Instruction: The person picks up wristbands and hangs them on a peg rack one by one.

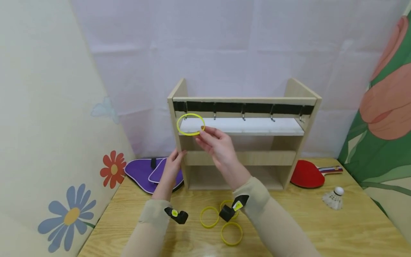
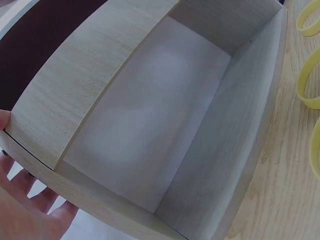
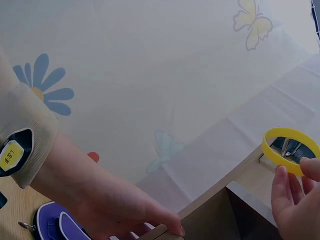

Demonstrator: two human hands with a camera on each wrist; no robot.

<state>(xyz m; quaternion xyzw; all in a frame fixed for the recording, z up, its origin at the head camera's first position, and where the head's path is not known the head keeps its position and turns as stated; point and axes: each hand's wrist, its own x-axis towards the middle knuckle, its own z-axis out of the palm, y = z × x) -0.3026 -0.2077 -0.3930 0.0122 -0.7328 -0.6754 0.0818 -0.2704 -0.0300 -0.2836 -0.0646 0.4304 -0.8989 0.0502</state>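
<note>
My right hand [image 1: 223, 151] pinches a yellow ring [image 1: 191, 114] between thumb and fingertips. It holds the ring up at the left end of a small wooden shelf [image 1: 257, 158], where the ring overlaps the leftmost hook in the head view. Through the ring, the right wrist view shows a metal hook [image 3: 286, 145] on its dark strip. My left hand [image 1: 171, 167] grips the shelf's left side panel, thumb [image 2: 4, 119] at the front edge and fingers on the outer side. Along the shelf's upper front runs a black strip [image 1: 228, 107] with several metal hooks.
Three yellow rings, one of them [image 1: 232, 244] nearest me, lie on the wooden table [image 1: 289, 228]; my right wrist partly covers another. Purple paddle cases [image 1: 138, 175] lie left of the shelf. A red table tennis paddle [image 1: 306, 175] and a shuttlecock [image 1: 334, 199] are on the right.
</note>
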